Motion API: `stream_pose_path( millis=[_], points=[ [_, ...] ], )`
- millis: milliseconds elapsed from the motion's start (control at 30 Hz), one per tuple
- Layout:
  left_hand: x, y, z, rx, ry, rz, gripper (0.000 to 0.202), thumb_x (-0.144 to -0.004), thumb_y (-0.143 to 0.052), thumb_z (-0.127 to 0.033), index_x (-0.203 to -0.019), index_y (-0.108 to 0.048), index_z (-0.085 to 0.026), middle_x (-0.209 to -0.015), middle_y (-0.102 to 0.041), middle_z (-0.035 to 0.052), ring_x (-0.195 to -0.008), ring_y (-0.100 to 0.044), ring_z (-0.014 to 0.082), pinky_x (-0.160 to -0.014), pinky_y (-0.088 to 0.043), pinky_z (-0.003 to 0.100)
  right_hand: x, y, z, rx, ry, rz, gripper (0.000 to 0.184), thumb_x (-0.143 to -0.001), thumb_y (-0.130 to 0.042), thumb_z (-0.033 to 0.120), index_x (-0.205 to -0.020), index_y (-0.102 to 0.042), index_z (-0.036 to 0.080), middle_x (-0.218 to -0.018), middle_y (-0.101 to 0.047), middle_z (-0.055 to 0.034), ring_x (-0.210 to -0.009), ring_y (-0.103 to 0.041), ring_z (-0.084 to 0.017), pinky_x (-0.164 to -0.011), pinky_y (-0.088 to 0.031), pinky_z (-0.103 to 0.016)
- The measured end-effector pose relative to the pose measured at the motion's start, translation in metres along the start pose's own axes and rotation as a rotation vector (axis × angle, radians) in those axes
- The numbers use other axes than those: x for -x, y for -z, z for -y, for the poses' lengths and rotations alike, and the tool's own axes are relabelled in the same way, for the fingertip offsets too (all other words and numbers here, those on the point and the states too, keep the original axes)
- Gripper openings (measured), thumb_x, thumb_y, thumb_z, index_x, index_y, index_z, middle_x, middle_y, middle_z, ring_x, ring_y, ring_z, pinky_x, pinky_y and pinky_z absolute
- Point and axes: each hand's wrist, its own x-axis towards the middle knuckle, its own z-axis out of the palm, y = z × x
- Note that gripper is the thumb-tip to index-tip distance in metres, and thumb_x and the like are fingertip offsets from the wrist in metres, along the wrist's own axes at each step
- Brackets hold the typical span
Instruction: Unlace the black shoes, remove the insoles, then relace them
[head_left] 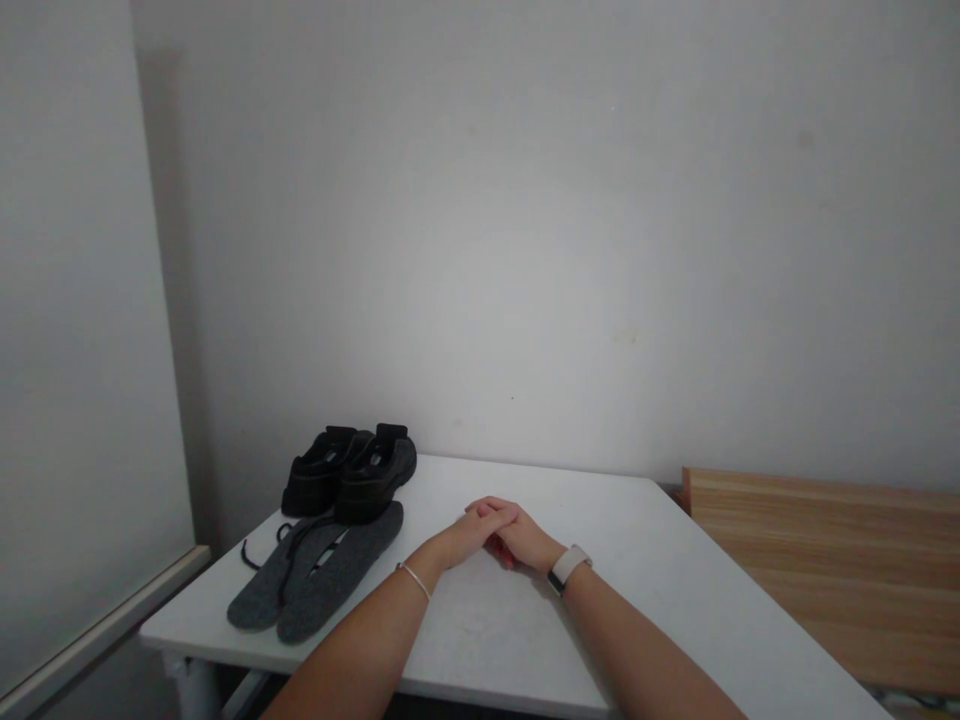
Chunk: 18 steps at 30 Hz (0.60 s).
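Note:
My left hand and my right hand are clasped together over the middle of the white table. Their fingers wrap round each other, and some fingertips are hidden. No object shows in either hand. To the left of them lie two grey insoles, side by side. Dark shoelaces lie across and beside the insoles. Just behind these stands a pair of black shoes, nearer to my left hand than to my right.
A pale wall rises right behind the table. Beyond the table's right edge is a wood-grain panel. On the far left a white panel stands with a ledge along its bottom.

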Motion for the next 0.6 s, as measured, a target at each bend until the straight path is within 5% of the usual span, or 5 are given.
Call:
stream_pose_path(
  millis=[600],
  points=[
    [0.0045,-0.0037,-0.0068,-0.003,-0.011,-0.004,0.059,-0.073,-0.059,-0.071,-0.076,-0.066,-0.012,-0.054,-0.064,0.0041,-0.049,-0.061,0.0182,-0.056,-0.05,0.032,-0.0009,-0.0016,0.0009,0.002,-0.006,-0.01,0.046,-0.091,-0.048,0.056,-0.102,-0.063,0.015,-0.054,-0.05,0.0059,-0.033,-0.036,-0.005,-0.028,-0.025,-0.016]
  ],
)
